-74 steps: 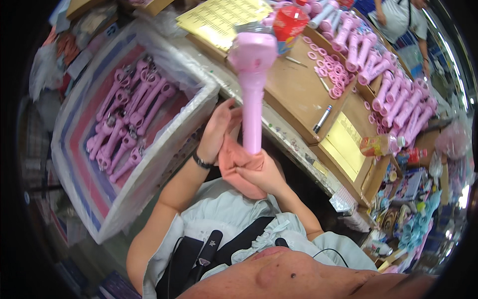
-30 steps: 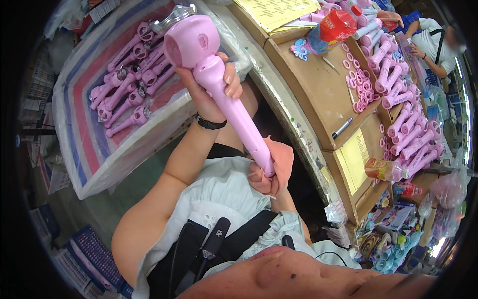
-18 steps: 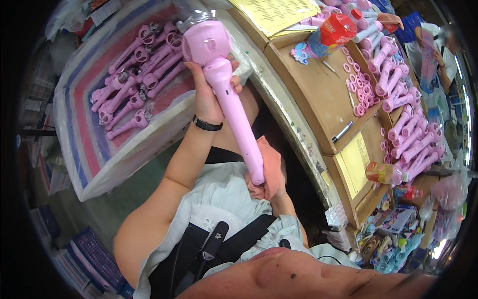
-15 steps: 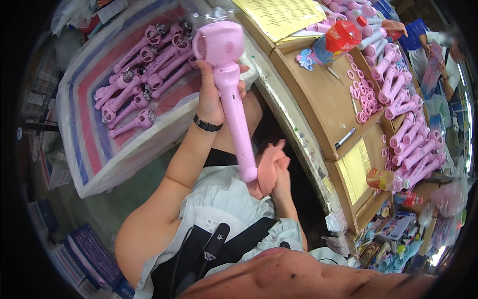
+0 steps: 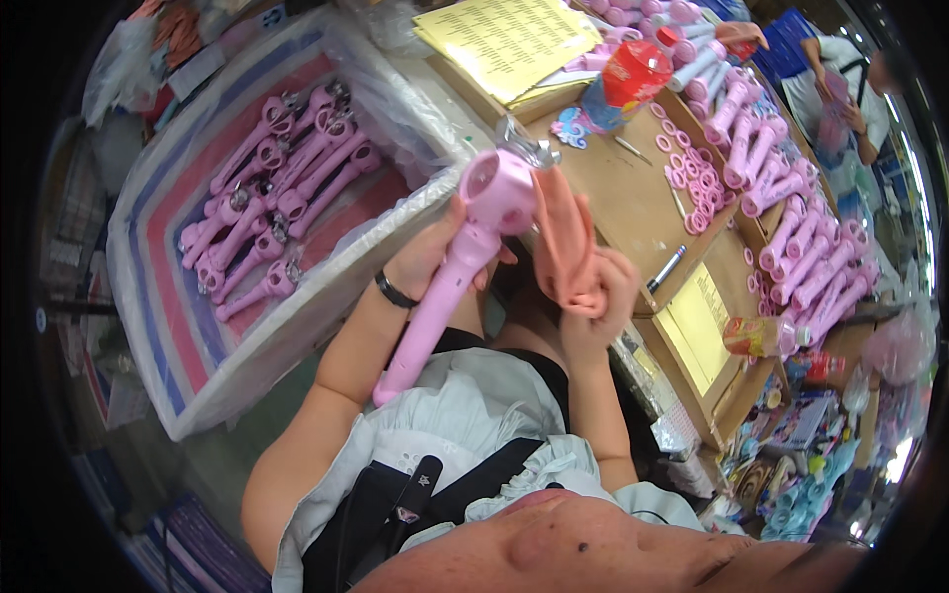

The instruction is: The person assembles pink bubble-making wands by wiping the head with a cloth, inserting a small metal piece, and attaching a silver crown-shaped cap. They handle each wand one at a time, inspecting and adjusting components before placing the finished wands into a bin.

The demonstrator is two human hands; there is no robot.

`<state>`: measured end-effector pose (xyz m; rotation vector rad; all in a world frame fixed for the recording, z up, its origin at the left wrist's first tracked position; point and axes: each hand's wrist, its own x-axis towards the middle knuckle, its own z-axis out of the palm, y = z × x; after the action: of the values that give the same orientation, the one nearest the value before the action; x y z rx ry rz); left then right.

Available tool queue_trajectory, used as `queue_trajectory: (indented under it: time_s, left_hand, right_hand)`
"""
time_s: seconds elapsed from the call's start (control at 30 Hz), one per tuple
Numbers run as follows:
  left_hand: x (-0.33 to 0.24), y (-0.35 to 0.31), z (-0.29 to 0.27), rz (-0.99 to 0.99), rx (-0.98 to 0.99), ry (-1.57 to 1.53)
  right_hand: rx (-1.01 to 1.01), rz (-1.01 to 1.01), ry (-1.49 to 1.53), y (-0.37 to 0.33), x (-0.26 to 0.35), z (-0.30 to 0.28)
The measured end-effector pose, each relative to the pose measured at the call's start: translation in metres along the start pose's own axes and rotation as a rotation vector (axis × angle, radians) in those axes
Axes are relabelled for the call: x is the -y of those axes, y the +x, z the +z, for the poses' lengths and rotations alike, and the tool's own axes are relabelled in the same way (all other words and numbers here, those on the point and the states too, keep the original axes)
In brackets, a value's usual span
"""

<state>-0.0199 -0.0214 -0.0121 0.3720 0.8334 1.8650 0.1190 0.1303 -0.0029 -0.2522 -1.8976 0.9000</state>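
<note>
My left hand [image 5: 423, 259] is wrapped round a pink plastic wand [image 5: 440, 306] just below its hollow round head. The wand tilts, handle end toward my lap, and a shiny silvery piece tops the head. In my right hand [image 5: 611, 296] is a bunched coral-orange cloth [image 5: 565, 242], whose upper end lies against the right side of the wand's head. Similar pink wands [image 5: 316, 148] with silvery tops lie heaped in a large plastic-lined box [image 5: 188, 346] with striped lining to my left.
Cardboard trays [image 5: 618, 188] on the bench at right hold pink rings [image 5: 697, 188], pens and a yellow sheet [image 5: 697, 321]. Pink handles [image 5: 820, 257] are stacked beyond. A red-labelled bottle [image 5: 628, 84] and a drink bottle [image 5: 761, 336] stand there. Another person [image 5: 840, 89] is at far right.
The wand has come down and tilted, its handle end swinging left. My right hand has risen from my lap, bringing the cloth up to the wand's head.
</note>
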Motion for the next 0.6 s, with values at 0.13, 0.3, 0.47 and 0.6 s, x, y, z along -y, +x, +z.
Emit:
queue_trajectory:
  time_s: [0.13, 0.3, 0.47, 0.6]
  left_hand:
    - [0.026, 0.003, 0.023, 0.095, -0.088, 0.275]
    - [0.025, -0.004, 0.032, -0.135, -0.092, 0.156]
    - [0.034, 0.014, 0.042, 0.245, -0.222, 0.129]
    - [0.034, 0.002, 0.028, -0.247, -0.25, 0.29]
  right_hand:
    - [0.173, -0.567, -0.38, 0.025, 0.005, 0.03]
    - [0.053, 0.337, 0.319, 0.051, -0.005, 0.038]
    - [-0.014, -0.379, -0.308, 0.016, 0.011, 0.043]
    - [0.187, 0.107, 0.153, 0.032, -0.018, 0.037]
